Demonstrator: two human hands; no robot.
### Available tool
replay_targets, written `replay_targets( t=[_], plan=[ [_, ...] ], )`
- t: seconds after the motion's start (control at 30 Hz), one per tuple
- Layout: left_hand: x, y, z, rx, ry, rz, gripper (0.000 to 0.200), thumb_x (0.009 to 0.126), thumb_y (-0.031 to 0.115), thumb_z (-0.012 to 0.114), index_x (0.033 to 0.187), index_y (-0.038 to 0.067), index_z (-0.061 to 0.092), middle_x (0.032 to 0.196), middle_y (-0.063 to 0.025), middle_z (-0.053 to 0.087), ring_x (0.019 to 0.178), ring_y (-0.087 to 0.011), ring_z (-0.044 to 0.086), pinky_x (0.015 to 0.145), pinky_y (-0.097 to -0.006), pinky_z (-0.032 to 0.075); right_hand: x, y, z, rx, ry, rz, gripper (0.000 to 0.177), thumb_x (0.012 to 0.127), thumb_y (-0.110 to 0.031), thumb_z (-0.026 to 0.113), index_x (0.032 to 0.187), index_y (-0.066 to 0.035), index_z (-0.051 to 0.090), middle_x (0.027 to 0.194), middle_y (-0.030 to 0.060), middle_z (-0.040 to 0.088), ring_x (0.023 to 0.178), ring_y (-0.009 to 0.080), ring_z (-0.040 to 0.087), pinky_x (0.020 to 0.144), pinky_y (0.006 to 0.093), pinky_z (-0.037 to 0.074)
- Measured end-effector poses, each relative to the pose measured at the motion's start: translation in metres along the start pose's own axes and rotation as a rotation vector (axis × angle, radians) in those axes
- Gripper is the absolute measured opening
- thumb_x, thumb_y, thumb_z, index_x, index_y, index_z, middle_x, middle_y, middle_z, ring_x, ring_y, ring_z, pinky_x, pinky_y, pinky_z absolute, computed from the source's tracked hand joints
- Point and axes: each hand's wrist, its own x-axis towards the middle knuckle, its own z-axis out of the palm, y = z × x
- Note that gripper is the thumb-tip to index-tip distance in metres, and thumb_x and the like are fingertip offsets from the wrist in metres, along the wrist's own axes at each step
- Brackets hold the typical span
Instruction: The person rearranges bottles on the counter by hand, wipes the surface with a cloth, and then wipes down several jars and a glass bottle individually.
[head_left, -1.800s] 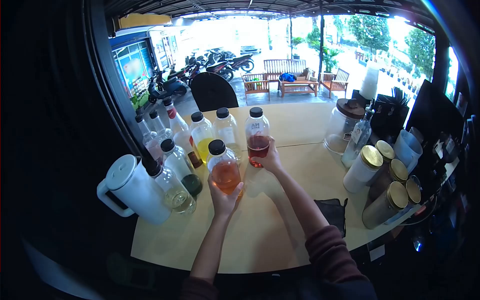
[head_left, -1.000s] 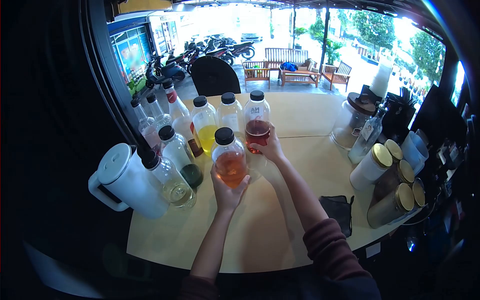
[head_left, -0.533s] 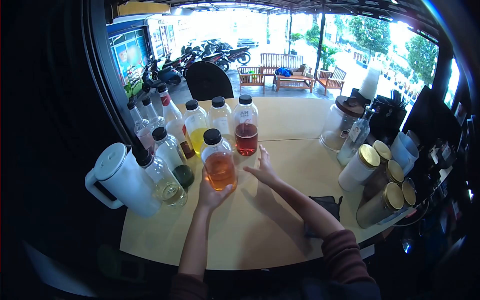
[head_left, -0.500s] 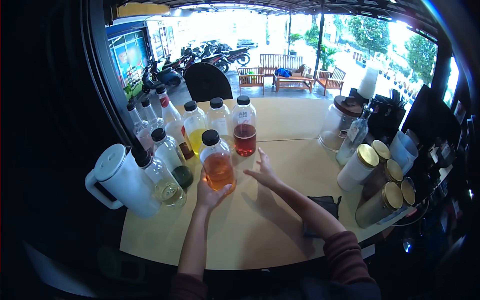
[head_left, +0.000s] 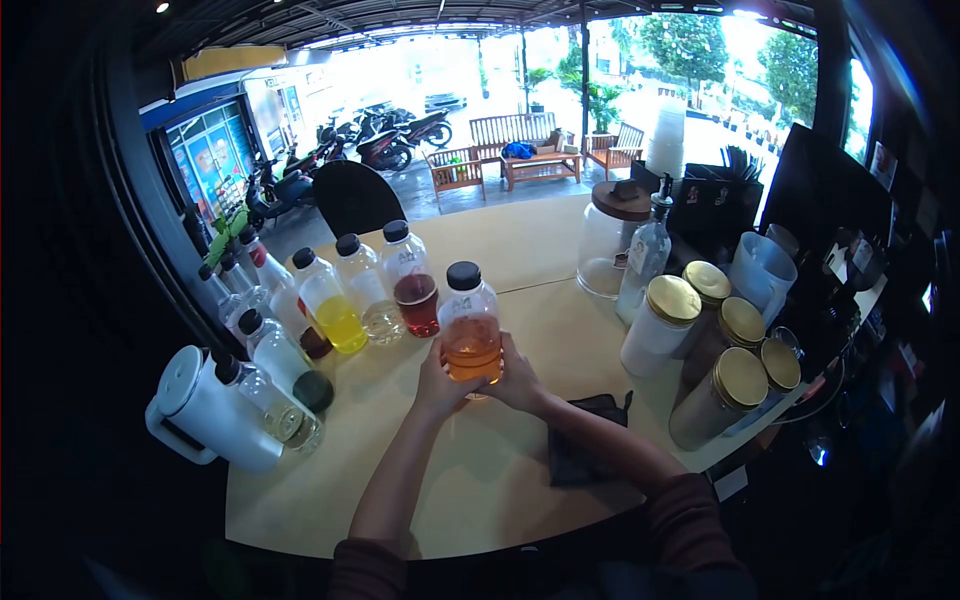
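At the middle of the pale table (head_left: 470,500), straight in front of the person, stands the orange bottle (head_left: 470,322), upright, black cap on, roughly half full of orange liquid. Both bare hands are on it. The left hand (head_left: 437,385) wraps the lower left side with its fingers curled close against the plastic; the right hand (head_left: 520,378) cups the lower right side the same way, so the bottle is clasped between the two palms. Whether its base rests on the tabletop or sits just clear of it I cannot tell, as the hands cover the bottom edge.

Just beyond the orange bottle and to its left is a red bottle (head_left: 412,285), near but not touching. Further left of that runs a row: a clear bottle (head_left: 368,295), then a yellow bottle (head_left: 328,305), then more capped bottles crowded toward the table's left rim. Well to the left of the orange bottle and nearer the person sits a white jug (head_left: 205,412) with a lid and handle.

Right of the orange bottle and nearer the person, a black cloth (head_left: 585,452) lies flat beside the right forearm. Further right is a cluster of gold-lidded jars (head_left: 662,322). Beyond those, to the far right of the orange bottle, stand a slim glass pump bottle (head_left: 645,262) and a big glass jar (head_left: 608,240) with a brown lid.
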Motion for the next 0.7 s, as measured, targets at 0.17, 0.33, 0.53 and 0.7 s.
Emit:
replay_targets(
  t=[0.17,0.33,0.53,0.7],
  plan=[
    [0.032,0.017,0.005,0.253,-0.165,0.103,0.097,0.067,0.031,0.084,0.14,0.005,0.027,0.139,-0.0157,0.04,0.127,-0.0271,0.045,0.106,-0.0426,0.037,0.014,0.022,-0.015,-0.032,0.116,0.019,0.086,0.062,-0.022,0.085,0.127,-0.004,0.031,0.115,0.0205,0.057,0.107,0.0361,0.059,0.087,0.0418,0.049],
    [0.048,0.037,-0.02,0.383,0.231,0.376,0.072,0.075,0.021,0.075,0.132,0.001,0.037,0.13,-0.0165,0.047,0.12,-0.0273,0.05,0.1,-0.0383,0.042,0.043,0.038,-0.016,-0.003,0.189,0.003,0.086,0.06,-0.015,0.086,0.126,-0.006,0.033,0.116,0.0175,0.055,0.107,0.0333,0.058,0.089,0.0403,0.049],
    [0.088,0.076,-0.057,0.81,0.465,0.659,0.057,0.079,0.013,0.067,0.129,0.002,0.042,0.127,-0.0187,0.047,0.121,-0.0347,0.045,0.104,-0.0434,0.036,0.091,0.063,-0.003,0.007,0.223,0.024,0.087,0.059,-0.012,0.087,0.127,-0.005,0.033,0.12,0.0164,0.051,0.113,0.0326,0.054,0.094,0.0406,0.046],
    [0.113,0.082,-0.067,0.952,0.437,0.618,0.075,0.076,0.021,0.073,0.137,0.003,0.034,0.14,-0.0204,0.035,0.131,-0.0378,0.035,0.11,-0.0444,0.03,0.111,0.068,0.008,0.009,0.205,0.064,0.091,0.058,-0.013,0.088,0.129,-0.005,0.032,0.123,0.017,0.048,0.117,0.033,0.05,0.098,0.0411,0.043]
  ],
)
